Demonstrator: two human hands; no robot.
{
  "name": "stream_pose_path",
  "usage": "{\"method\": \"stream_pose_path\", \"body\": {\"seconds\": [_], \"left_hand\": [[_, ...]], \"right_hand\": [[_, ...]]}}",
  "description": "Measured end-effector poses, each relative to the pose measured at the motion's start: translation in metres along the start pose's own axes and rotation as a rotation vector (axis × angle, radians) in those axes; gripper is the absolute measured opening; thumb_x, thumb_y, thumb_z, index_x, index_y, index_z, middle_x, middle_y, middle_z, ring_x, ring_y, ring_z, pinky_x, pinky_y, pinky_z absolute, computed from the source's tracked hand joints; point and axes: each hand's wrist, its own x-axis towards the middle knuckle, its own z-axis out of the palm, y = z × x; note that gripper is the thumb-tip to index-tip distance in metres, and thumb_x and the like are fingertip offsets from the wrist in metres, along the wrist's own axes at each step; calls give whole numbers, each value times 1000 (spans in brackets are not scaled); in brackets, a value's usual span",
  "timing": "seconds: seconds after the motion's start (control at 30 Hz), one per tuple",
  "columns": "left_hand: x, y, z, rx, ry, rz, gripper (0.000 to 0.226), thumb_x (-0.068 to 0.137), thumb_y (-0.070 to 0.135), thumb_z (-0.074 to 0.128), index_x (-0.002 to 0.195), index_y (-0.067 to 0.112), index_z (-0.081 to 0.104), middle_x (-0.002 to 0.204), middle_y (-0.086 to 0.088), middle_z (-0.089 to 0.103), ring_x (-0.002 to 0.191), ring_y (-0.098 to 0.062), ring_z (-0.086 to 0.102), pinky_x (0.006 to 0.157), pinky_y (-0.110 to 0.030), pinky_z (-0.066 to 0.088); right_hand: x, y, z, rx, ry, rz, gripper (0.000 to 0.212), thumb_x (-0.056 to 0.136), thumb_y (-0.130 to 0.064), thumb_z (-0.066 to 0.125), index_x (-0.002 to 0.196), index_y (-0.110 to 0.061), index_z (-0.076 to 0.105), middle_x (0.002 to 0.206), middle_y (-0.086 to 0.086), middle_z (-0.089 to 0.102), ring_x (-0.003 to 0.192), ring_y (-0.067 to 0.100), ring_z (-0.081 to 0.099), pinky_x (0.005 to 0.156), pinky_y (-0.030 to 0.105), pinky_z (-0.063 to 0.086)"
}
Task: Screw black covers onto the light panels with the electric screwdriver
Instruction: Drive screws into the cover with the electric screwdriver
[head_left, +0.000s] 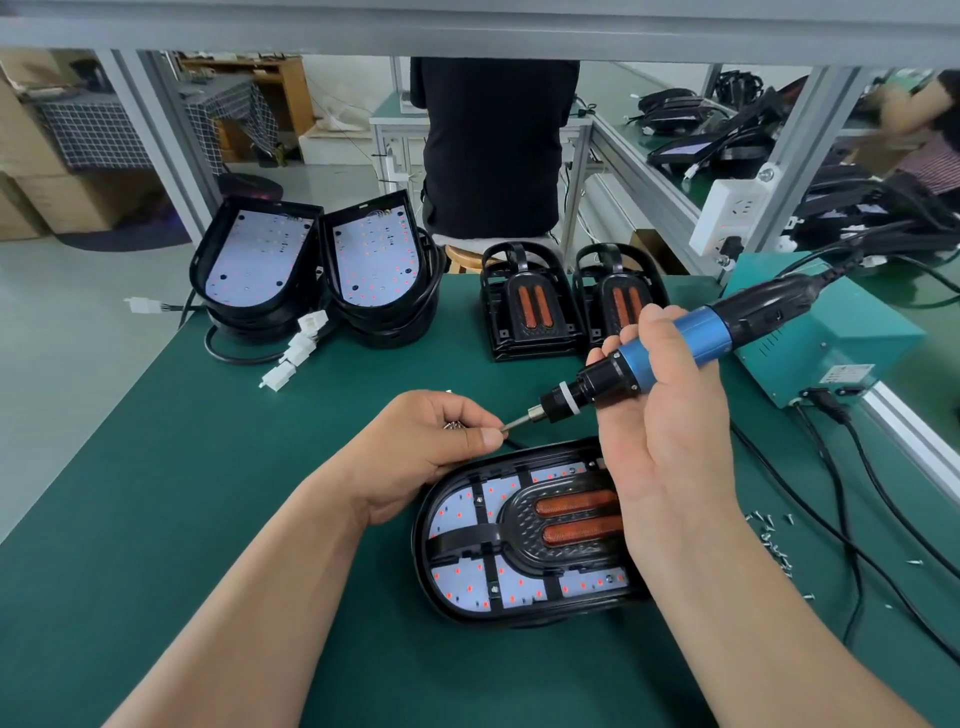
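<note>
right hand (670, 431) wraps the screwdriver (675, 345), axis slanting upper right down to centre. bit tip meets left hand (426, 441), pinching screws (453, 426). light panel (457, 577) under black cover (524, 512) lies just below both.

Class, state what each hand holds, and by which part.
The right hand grips the blue-and-black electric screwdriver around its blue barrel. The left hand pinches what looks like a small screw at the bit tip.

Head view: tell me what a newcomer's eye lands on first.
The blue electric screwdriver, gripped by the right hand at centre, points its bit at the left hand, which holds screws. Below them lies a light panel dotted red, its black cover fitted.
</note>
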Motion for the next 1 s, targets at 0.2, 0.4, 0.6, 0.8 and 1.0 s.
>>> {"method": "stream_pose_path", "body": {"seconds": [0.2,0.4,0.6,0.8,1.0], "left_hand": [[1,0,1,119,32,21,10,92,9,80,85,16,81,89,-13,77,78,-23,71,80,-39,60],[0,0,2,142,36,25,8,91,9,80,86,15,81,87,-11,78,77,-21,71,77,-36,61],[0,1,3,149,70,29,8,90,8,81,84,14,80,86,-7,76,75,-20,71,76,-36,61],[0,2,2,157,57,20,5,88,12,85,88,15,81,87,-11,78,74,-21,72,72,-34,63],[0,2,-2,-17,-24,1,32,79,35,87,102,14,82,76,-4,64,58,-12,51,54,-17,46]], "right_hand": [[-2,-1,3,-73,-15,-28,24,103,-10,68,117,-15,48,98,6,51,79,18,53,84,31,52],[-2,1,2,-82,-14,-39,25,103,-14,69,118,-16,50,103,7,50,82,18,54,85,31,52],[0,1,3,-79,3,-19,23,104,-18,70,116,-15,51,102,6,53,89,19,56,89,30,52],[-3,-4,-1,-48,-28,-25,25,104,-20,71,121,-16,52,111,8,53,98,22,56,115,42,50],[-1,-4,-8,26,33,32,17,102,-25,71,110,-18,58,95,3,59,92,21,61,115,49,50]]}}
